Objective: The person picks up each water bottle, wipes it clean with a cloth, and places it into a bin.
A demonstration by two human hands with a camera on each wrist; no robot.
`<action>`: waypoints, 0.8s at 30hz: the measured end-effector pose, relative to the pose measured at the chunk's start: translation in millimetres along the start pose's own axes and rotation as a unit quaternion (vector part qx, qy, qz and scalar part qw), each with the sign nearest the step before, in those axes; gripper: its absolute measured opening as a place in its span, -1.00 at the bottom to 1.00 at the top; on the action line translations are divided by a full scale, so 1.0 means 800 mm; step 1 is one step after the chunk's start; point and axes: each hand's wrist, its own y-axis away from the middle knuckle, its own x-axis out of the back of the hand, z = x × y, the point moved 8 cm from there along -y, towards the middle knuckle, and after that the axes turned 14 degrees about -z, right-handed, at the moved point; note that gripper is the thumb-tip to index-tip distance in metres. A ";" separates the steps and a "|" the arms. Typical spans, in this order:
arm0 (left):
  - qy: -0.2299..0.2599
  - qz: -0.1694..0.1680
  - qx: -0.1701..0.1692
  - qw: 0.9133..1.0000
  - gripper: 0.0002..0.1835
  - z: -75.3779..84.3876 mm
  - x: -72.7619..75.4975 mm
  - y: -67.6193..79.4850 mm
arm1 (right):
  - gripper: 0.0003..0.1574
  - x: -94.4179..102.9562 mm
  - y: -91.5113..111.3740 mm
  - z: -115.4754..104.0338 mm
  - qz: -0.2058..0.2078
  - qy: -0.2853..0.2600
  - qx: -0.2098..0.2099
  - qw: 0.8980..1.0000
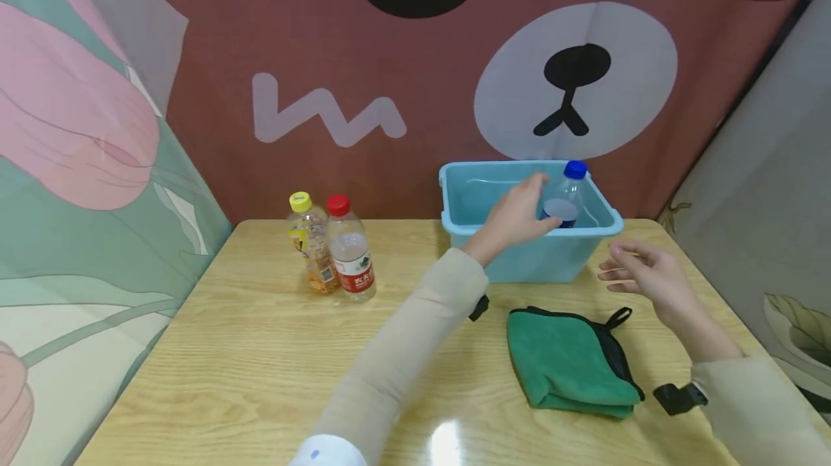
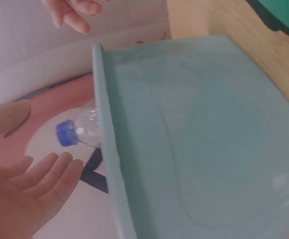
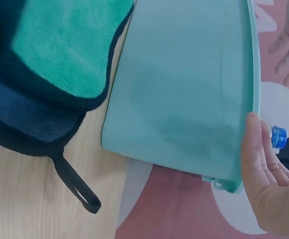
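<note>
At the blue bin (image 1: pixel 532 258), left hand (image 1: pixel 516 215) and right hand (image 1: pixel 652 282) stood apart, gripping nothing; a left-hand bump risked toppling the bottle (image 1: pixel 563 199).

Left arm (image 1: pixel 402 343) outstretched, left fingers (image 2: pixel 50 174) apart from thumb (image 2: pixel 10 117) — right arm (image 1: pixel 746 397) angled inward, right fingers (image 3: pixel 254 144) relaxed

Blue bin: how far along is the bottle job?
Apparently done: the blue-capped bottle is inside the bin. In hand: nothing gripped; the left hand is beside that bottle. Possibly left: the yellow-capped bottle and red-capped bottle, standing on the table.
</note>
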 end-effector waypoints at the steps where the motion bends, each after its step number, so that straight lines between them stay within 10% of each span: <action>1: 0.006 0.005 -0.010 1.000 -0.30 0.001 0.001 0.004 | -0.42 -0.003 0.002 0.000 0.000 0.013 -0.002 1.000; 13: 0.080 0.067 -0.114 0.988 -0.37 0.000 0.017 0.070 | -0.39 -0.038 0.025 -0.001 -0.023 0.135 0.013 0.990; 24: -0.033 0.087 -0.144 0.985 -0.39 -0.005 0.005 0.117 | -0.49 -0.095 0.033 0.003 -0.097 0.292 0.079 0.948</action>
